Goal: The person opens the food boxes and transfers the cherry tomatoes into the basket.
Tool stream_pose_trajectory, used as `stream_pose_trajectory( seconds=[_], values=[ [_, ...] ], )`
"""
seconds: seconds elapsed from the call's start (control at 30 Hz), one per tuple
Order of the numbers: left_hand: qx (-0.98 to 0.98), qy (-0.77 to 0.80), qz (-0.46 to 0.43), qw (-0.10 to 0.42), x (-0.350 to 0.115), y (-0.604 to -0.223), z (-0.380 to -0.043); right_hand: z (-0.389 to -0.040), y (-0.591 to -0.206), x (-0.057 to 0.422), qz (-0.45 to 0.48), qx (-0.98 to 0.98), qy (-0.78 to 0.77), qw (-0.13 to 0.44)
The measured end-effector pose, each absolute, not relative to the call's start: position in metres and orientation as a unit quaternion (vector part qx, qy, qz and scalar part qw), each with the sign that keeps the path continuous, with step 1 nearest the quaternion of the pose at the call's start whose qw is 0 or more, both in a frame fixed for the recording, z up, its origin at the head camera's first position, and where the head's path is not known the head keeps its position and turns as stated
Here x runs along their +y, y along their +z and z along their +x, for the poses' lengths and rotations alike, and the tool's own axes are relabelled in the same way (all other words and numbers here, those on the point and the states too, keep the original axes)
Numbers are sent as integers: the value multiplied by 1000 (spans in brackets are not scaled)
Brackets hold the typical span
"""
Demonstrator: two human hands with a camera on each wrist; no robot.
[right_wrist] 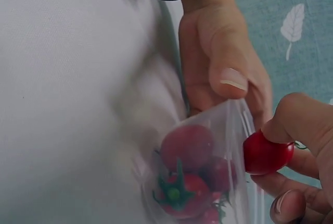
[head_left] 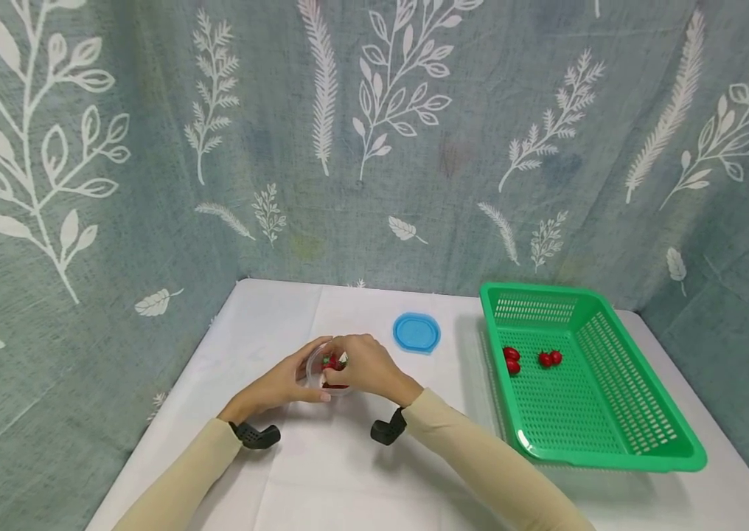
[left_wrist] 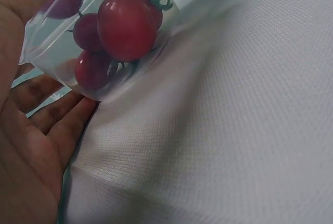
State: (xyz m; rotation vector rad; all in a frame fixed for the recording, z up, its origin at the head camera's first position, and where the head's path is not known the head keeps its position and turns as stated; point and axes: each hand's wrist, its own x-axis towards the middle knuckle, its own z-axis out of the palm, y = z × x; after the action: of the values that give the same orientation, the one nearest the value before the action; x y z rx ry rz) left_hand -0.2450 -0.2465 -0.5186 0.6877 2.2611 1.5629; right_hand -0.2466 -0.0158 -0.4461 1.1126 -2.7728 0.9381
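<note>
A small clear plastic container point(head_left: 312, 370) stands on the white cloth. My left hand point(head_left: 284, 385) curves round its side, the thumb at the near rim and the fingers spread along the wall. Inside it, through the clear wall, several red cherry tomatoes point(left_wrist: 127, 26) show, some with green stems. My right hand point(head_left: 372, 366) is over the container's mouth. Between its thumb and fingers it pinches another cherry tomato point(right_wrist: 266, 153), right at the rim in the right wrist view.
A blue lid point(head_left: 416, 333) lies flat behind the hands, slightly right. On the right stands a large green basket point(head_left: 613, 463) with several cherry tomatoes point(head_left: 550, 358) near its left side. A leaf-patterned grey-green curtain point(head_left: 361, 221) hangs behind the table.
</note>
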Motion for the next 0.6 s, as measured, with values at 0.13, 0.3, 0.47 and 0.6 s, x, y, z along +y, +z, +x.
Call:
stream_pose_trajectory(
  seconds=[0.13,0.3,0.47,0.6],
  values=[
    [791,544,234,153,-247,-519,-243,-247,-442,-10,343,-887,308,4],
    [799,536,227,151,-247,-519,-242,-247,-436,-4,345,-885,312,17],
    [798,536,229,152,-246,-519,-244,-246,-427,4,339,-885,318,36],
    [800,536,224,152,-245,-520,-245,-246,-419,13,340,-882,321,55]
  ],
)
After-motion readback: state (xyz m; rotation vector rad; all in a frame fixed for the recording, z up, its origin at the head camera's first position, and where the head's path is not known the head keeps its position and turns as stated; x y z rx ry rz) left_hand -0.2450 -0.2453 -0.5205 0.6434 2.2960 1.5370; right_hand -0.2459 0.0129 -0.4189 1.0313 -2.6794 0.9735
